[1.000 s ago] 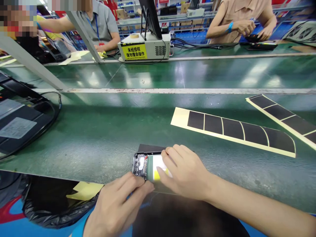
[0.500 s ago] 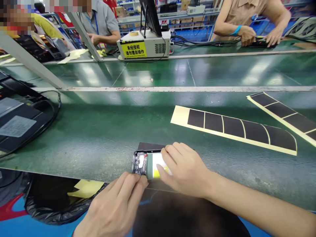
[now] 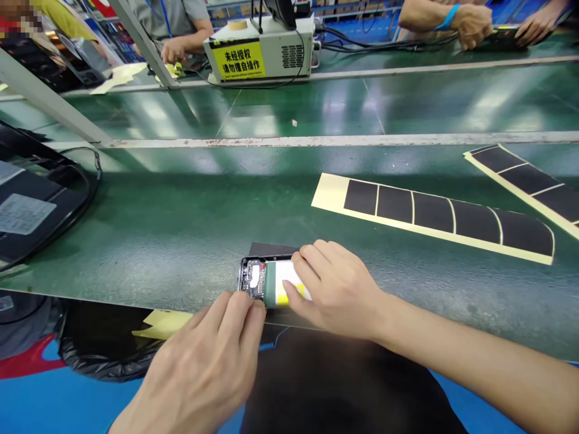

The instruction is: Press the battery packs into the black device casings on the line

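An opened phone-like device (image 3: pixel 256 278) lies by the table's near edge, its circuit board bare at the left end. To the right of the board come a green strip (image 3: pixel 270 283) and a white battery (image 3: pixel 284 275) with a yellow band. My left hand (image 3: pixel 212 349) is closed, fingertips pinched at the device's near left edge; any small part between them is hidden. Over the right end curls my right hand (image 3: pixel 332 286), its thumb on the battery and its fingers round the far edge. A black sheet (image 3: pixel 271 248) shows behind the device.
A strip of black stickers on yellow backing (image 3: pixel 434 211) lies to the right, with a second strip (image 3: pixel 525 172) beyond. At left are a dark cabled device (image 3: pixel 31 205) and a black-lined bin (image 3: pixel 99 334). Co-workers' hands and a white machine (image 3: pixel 266 51) are across the table.
The whole view has shifted, so the table and device sit higher in the picture. Both hands keep their places on the device, and its parts look the same.
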A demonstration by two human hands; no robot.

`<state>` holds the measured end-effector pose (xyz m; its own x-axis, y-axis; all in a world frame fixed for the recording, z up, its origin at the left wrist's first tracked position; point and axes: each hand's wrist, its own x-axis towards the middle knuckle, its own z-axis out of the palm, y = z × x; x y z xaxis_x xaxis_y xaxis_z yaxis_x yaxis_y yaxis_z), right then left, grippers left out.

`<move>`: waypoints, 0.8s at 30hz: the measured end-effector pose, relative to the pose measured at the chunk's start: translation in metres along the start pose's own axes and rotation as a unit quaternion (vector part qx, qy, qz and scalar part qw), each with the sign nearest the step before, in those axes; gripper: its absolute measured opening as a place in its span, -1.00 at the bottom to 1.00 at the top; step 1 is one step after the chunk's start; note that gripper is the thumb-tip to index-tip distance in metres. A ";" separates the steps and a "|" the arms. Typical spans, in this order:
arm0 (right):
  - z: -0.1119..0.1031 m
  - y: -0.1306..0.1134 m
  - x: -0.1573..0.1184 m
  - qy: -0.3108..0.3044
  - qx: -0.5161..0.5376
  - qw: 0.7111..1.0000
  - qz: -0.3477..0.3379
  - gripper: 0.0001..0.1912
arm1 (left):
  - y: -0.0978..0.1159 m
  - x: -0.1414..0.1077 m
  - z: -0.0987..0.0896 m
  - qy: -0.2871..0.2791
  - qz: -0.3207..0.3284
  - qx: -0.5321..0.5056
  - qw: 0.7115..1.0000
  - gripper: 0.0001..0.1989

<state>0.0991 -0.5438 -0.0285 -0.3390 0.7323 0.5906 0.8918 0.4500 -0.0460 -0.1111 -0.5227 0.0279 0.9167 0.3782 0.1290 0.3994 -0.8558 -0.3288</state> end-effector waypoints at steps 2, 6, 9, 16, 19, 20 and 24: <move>0.000 0.000 0.001 0.002 0.000 1.000 -0.002 -0.67 | 0.001 -0.001 0.001 0.038 -0.022 -0.083 0.996 -0.77; 0.000 0.000 0.002 0.002 -0.004 1.000 -0.005 -0.67 | 0.002 -0.001 0.004 0.070 -0.033 -0.164 0.983 -0.85; 0.001 0.000 0.001 0.002 -0.005 1.000 -0.003 -0.67 | 0.004 -0.002 0.005 0.068 -0.025 -0.163 0.984 -0.84; 0.003 0.000 0.000 0.000 -0.005 1.000 -0.002 -0.67 | 0.007 0.005 0.000 0.041 0.047 0.003 0.998 -0.71; 0.002 0.000 0.001 0.000 -0.002 1.000 -0.001 -0.67 | -0.001 0.007 0.002 0.064 0.090 0.016 0.994 -0.68; 0.002 0.000 0.001 0.000 -0.001 1.000 -0.002 -0.67 | -0.005 0.007 0.005 0.081 0.103 0.002 0.991 -0.67; 0.000 0.001 0.001 0.005 0.002 1.000 -0.005 -0.66 | -0.020 0.004 0.022 0.141 0.100 -0.056 0.983 -0.76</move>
<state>0.0991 -0.5425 -0.0282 -0.3439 0.7226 0.5996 0.8876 0.4585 -0.0435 -0.1159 -0.4960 0.0141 0.9383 0.0992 0.3314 0.1955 -0.9424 -0.2715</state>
